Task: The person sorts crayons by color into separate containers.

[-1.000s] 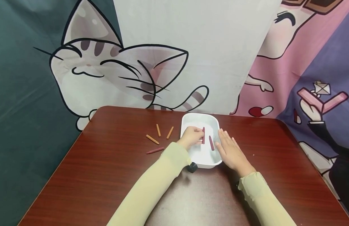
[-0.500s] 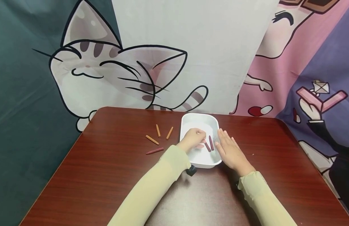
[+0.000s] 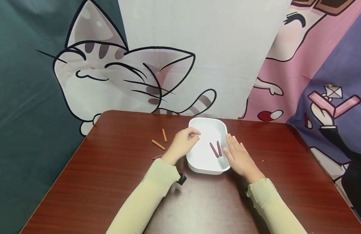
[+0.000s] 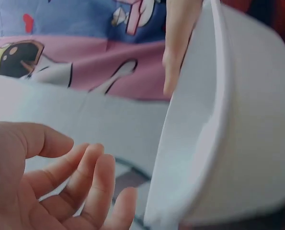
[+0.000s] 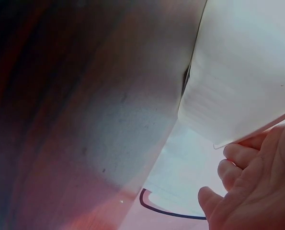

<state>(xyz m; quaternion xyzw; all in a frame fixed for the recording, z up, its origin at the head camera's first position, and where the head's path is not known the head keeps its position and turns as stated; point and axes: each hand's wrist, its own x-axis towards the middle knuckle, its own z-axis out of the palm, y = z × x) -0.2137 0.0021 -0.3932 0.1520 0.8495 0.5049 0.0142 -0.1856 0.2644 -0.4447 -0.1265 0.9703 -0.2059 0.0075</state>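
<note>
A white plastic tray (image 3: 200, 159) stands near the table's far edge, with two dark red crayons (image 3: 214, 150) lying side by side in its right half. My left hand (image 3: 181, 143) is over the tray's left rim. In the left wrist view, that hand (image 4: 70, 191) has loosely bent fingers, thumb apart, holding nothing. Against the tray's right side rests my right hand (image 3: 241, 159), its fingers extended; the right wrist view shows the fingertips right at the tray's rim (image 5: 255, 134). Left of the left hand lie an upright-pointing orange crayon (image 3: 164, 135) and a slanted orange crayon (image 3: 158, 144).
Another dark red crayon (image 3: 157, 157) lies on the brown wooden table (image 3: 110, 182), partly hidden by the left hand. A cloth backdrop (image 3: 227, 48) with cartoon drawings hangs behind the table's far edge. A black wrist device (image 3: 181, 178) shows at the left cuff.
My left hand let go of a dark red crayon, which now lies beside the other in the tray. It then moved left, covering the third orange crayon. The right hand stayed put.
</note>
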